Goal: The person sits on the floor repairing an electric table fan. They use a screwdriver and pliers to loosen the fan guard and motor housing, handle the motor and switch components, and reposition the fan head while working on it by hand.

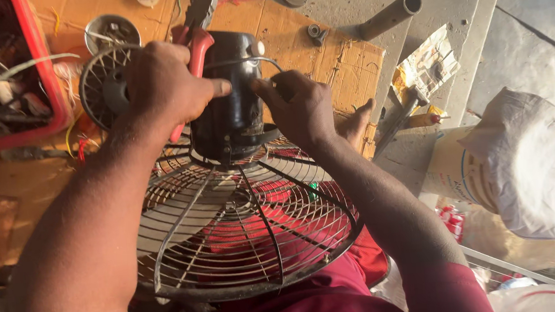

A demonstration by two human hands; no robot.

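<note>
Left hand: grip closed around red-handled pliers, knuckles against the black fan motor.
Right hand: fingers pinching a wire on the motor's right side.
Motor: upright on wire fan guard, centre, near the person.
Surface: cardboard-covered, red crate far left.

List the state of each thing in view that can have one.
left hand: gripping red-handled pliers
right hand: fingers on wire at motor
black motor: upright on wire fan guard
red crate: full of parts
metal pipe: lying flat
</note>
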